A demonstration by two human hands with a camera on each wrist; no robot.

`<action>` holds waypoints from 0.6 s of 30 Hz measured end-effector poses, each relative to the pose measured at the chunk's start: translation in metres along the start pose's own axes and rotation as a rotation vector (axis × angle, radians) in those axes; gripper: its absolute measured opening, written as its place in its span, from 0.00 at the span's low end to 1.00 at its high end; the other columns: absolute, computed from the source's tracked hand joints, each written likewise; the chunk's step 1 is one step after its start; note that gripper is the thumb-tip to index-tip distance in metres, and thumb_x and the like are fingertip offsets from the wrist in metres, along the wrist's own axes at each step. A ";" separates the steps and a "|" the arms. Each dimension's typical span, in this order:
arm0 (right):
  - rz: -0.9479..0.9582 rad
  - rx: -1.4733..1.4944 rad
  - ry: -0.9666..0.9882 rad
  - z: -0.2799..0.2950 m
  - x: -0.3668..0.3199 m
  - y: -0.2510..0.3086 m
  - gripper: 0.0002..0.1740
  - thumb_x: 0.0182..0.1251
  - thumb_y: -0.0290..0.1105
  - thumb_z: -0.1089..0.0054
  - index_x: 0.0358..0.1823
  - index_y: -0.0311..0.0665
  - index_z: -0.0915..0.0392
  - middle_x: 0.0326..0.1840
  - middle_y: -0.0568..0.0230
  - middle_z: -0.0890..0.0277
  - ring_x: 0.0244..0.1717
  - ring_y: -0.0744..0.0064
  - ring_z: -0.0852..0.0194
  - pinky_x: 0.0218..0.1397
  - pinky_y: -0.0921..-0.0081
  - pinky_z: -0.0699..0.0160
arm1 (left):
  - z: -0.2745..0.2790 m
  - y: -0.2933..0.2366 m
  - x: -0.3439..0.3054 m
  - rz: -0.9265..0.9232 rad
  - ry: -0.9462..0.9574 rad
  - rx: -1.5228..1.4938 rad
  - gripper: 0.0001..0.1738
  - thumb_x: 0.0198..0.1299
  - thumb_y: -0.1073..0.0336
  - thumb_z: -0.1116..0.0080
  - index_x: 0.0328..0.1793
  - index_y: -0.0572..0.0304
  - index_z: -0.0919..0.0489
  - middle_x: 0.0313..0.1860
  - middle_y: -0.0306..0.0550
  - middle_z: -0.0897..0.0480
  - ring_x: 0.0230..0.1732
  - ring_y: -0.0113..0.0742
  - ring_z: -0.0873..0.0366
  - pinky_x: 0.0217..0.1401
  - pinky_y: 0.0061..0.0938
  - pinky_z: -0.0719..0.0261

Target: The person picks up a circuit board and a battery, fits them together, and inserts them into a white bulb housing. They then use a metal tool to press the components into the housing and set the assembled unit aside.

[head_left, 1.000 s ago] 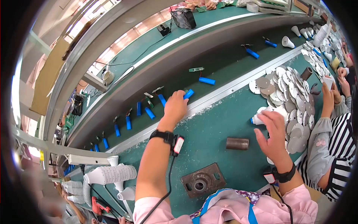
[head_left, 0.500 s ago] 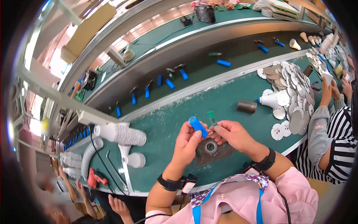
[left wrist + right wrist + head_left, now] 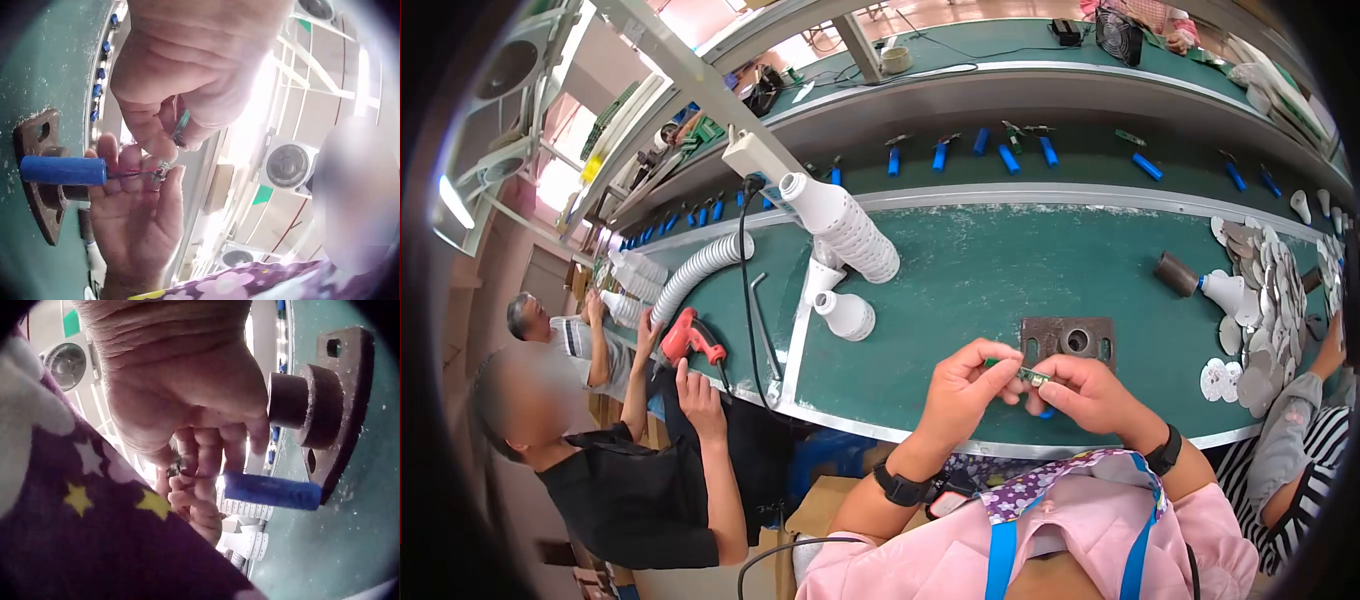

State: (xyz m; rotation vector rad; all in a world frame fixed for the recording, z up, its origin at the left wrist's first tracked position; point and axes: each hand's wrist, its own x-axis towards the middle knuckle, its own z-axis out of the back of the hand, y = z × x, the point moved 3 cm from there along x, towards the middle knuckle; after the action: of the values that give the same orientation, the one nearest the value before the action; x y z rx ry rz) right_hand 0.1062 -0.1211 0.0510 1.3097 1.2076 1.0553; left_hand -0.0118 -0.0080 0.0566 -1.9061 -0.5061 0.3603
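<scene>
My left hand [image 3: 965,395] and right hand [image 3: 1090,395] meet near the front edge of the table. Between their thumbs and fingers they pinch a small green circuit board [image 3: 1032,376], one hand at each end. From the board's right end, thin red and dark wires [image 3: 134,172] run to a blue cylindrical battery [image 3: 62,170]. The battery hangs below the fingers, mostly hidden in the head view; no hand grips it. Just beyond the hands lies a brown metal base plate [image 3: 1040,338] with a raised round collar [image 3: 322,406].
White cone-shaped housings [image 3: 850,235] stand stacked at left, near a red heat gun [image 3: 690,340]. A metal tube [image 3: 1175,273], a white housing [image 3: 1225,292] and piled discs [image 3: 1275,310] lie at right. Batteries with boards line the belt [image 3: 1080,180] behind. A neighbouring person [image 3: 630,490] sits left.
My left hand has brought a battery with its board from the belt; my right hand has come from the white housing. Both now pinch the board, the battery dangles, and the view has turned left.
</scene>
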 end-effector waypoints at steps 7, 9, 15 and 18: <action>-0.191 0.142 -0.097 0.003 -0.004 -0.006 0.10 0.66 0.31 0.55 0.39 0.33 0.27 0.22 0.72 0.32 0.21 0.85 0.36 0.25 0.86 0.34 | 0.097 -0.063 -0.009 -0.634 -0.936 1.522 0.25 0.47 0.60 0.36 0.51 0.61 0.27 0.45 0.51 0.30 0.46 0.47 0.30 0.46 0.35 0.29; -0.205 0.109 -0.119 0.006 -0.007 -0.007 0.10 0.66 0.31 0.55 0.38 0.33 0.26 0.22 0.72 0.32 0.21 0.86 0.35 0.25 0.86 0.33 | 0.134 -0.070 -0.004 -0.471 -1.006 1.783 0.25 0.49 0.57 0.37 0.52 0.60 0.28 0.45 0.52 0.30 0.45 0.50 0.31 0.47 0.37 0.31; -0.229 0.115 -0.225 0.015 -0.018 -0.012 0.11 0.65 0.32 0.53 0.38 0.33 0.23 0.23 0.71 0.31 0.22 0.84 0.34 0.25 0.85 0.32 | 0.145 -0.050 0.004 -0.221 -0.773 1.321 0.22 0.52 0.61 0.40 0.50 0.68 0.29 0.42 0.56 0.29 0.38 0.46 0.27 0.41 0.33 0.29; -0.238 0.179 -0.280 0.020 -0.020 -0.016 0.11 0.65 0.32 0.53 0.38 0.33 0.23 0.23 0.70 0.31 0.22 0.84 0.34 0.25 0.85 0.33 | 0.113 -0.023 0.009 -0.206 -0.534 0.741 0.20 0.59 0.63 0.47 0.54 0.67 0.33 0.38 0.43 0.26 0.29 0.26 0.27 0.29 0.20 0.24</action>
State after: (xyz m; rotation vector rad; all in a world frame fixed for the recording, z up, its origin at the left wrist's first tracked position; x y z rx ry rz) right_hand 0.1226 -0.1436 0.0339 1.3594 1.2267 0.5830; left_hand -0.0610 0.0946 0.0356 -1.0205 -0.7801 0.8021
